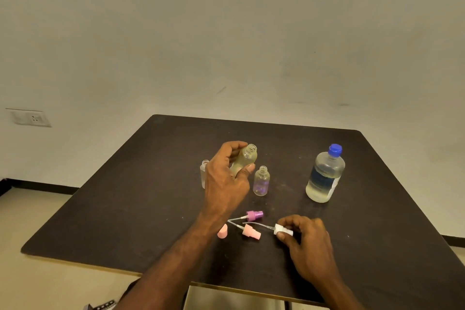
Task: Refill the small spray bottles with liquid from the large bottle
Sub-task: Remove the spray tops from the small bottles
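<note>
Apparently well into the job, the left hand [226, 178] grips an uncapped small bottle [245, 158] just above centre frame, tilted and seemingly holding yellowish liquid, while the right hand [305, 241] at lower right pinches a white spray head [283, 230] with its dip tube on the dark surface [125, 196]. Two more open small bottles stand by: a clear one [261, 181] looks nearly empty, and a frosted one [204, 173] is half hidden behind the left hand, so its fill is hard to judge. Still ahead, I judge: refitting the purple spray head [254, 215] and pink spray head [250, 231], placing the pink cap [222, 231], and maybe pouring again from the capped large bottle [324, 176] at right.
</note>
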